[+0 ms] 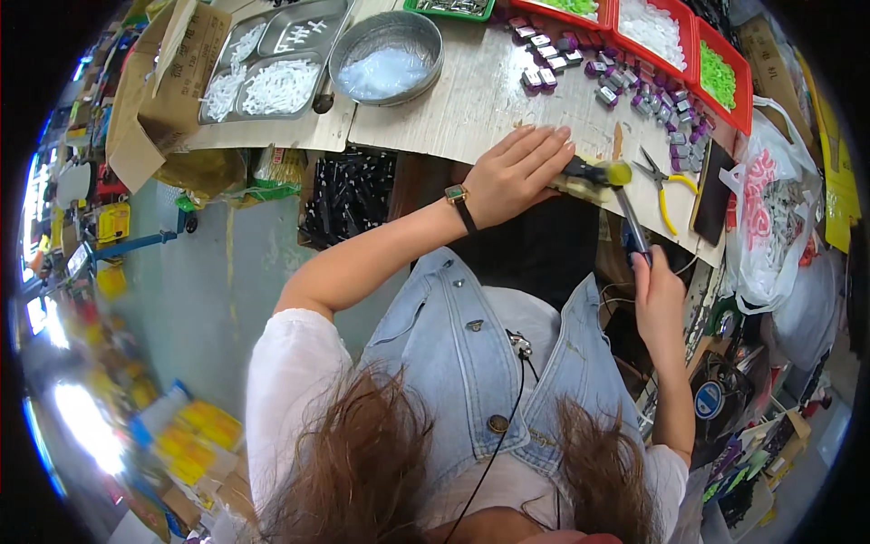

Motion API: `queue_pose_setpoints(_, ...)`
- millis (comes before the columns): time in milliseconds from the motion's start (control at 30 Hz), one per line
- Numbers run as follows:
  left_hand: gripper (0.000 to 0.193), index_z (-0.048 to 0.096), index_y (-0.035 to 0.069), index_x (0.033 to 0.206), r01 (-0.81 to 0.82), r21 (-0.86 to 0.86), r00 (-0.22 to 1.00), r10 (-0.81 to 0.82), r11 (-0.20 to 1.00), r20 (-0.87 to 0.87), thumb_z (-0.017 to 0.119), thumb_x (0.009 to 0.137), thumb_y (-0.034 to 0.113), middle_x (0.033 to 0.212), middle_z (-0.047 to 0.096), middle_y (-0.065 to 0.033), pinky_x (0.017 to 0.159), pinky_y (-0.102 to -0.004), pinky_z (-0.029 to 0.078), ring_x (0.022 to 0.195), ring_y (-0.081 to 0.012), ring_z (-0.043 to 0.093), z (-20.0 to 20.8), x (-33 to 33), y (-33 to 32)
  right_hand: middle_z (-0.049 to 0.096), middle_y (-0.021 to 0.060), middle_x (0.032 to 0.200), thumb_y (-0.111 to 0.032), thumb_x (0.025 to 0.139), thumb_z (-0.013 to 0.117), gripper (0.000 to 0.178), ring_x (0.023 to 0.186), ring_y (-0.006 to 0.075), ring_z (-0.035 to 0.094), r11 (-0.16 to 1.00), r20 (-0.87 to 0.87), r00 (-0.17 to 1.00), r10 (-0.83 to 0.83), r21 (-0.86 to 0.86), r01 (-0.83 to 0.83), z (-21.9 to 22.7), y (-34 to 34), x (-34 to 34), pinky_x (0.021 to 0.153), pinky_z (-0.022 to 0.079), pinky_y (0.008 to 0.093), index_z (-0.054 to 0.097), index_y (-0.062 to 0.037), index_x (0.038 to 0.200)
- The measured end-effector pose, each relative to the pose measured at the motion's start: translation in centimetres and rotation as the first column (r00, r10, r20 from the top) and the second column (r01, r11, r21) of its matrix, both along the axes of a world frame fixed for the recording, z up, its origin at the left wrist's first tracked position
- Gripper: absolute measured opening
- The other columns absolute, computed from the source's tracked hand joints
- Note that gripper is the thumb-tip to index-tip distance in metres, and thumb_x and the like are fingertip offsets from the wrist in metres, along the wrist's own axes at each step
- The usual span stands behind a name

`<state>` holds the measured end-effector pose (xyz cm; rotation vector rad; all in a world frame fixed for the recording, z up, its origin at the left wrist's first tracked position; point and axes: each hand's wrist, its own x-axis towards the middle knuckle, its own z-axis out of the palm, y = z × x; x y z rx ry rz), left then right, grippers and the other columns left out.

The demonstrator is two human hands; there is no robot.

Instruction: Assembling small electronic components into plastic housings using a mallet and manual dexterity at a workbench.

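Observation:
My right hand [660, 288] is wrapped round the grip of a mallet [631, 220]. It has a metal shaft and a rounded yellow-green head, which is at the table's front edge beside a small black part [583, 169]. My left hand [521, 177], with a watch on the wrist, holds that part between thumb and fingers at the edge. The fingers hide much of the part, so its exact kind cannot be made out. Pliers [669, 186] with yellow handles lie open just right of the mallet head. Small purple-and-silver pieces [607, 80] are scattered farther back.
Red trays [693, 50] of white and green bits line the back right. A metal bowl [343, 62] and a divided tray [323, 83] of white parts stand left. A box of black parts [308, 238] sits below the table; a plastic bag [770, 218] hangs right.

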<state>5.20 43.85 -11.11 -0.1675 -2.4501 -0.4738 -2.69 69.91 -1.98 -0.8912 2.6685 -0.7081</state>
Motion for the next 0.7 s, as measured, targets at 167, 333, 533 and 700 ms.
queue_pose_setpoints(167,0.068,0.054,0.007,0.13,0.038,0.001,0.998,-0.038,0.999,-0.045,0.079,0.067,0.022,0.133,0.055,-0.0112,0.102,-0.0418,0.044,0.118,-0.0285,0.056,-0.7,-0.1,-0.4,0.059,0.0264,0.072,-0.022,0.096,0.055,0.023,0.069,0.0468,0.058,0.986,-0.014,0.997,0.078,0.151,-0.075,-2.8,0.1,0.4,0.056,0.042,0.0508,0.052,0.0002,0.093)
queue_pose_setpoints(333,0.074,0.056,0.01,0.13,-0.127,0.029,0.987,0.129,0.991,-0.098,0.082,0.063,0.027,0.129,0.058,-0.009,0.097,-0.0394,0.04,0.11,-0.0209,0.056,-0.5,1.2,0.7,0.058,0.0256,0.07,-0.021,0.096,0.055,0.022,0.067,0.0458,0.058,0.992,-0.065,0.991,0.12,-0.018,-0.121,0.8,-1.0,0.5,0.055,0.043,0.0491,0.051,0.0001,0.094)
queue_pose_setpoints(533,0.089,0.049,0.01,0.133,-0.27,0.218,0.936,0.309,0.938,-0.17,0.087,0.056,0.035,0.111,0.066,0.0023,0.094,-0.0398,0.03,0.105,-0.0157,0.054,-1.9,1.3,0.7,0.055,0.0247,0.065,-0.021,0.098,0.051,0.025,0.067,0.0453,0.059,0.962,0.033,0.969,0.246,0.116,-0.248,1.3,-3.4,-0.7,0.056,0.043,0.0451,0.054,0.0037,0.096)
queue_pose_setpoints(700,0.079,0.05,0.012,0.128,-0.311,0.272,0.917,0.363,0.911,-0.168,0.085,0.062,0.034,0.104,0.067,0.0074,0.098,-0.0411,0.025,0.105,-0.0136,0.056,-1.8,1.9,1.2,0.053,0.0209,0.064,-0.025,0.101,0.044,0.033,0.059,0.0308,0.056,0.951,0.231,0.93,0.285,0.051,-0.304,-0.4,-4.5,-2.2,0.059,0.041,0.0415,0.055,0.0049,0.094)
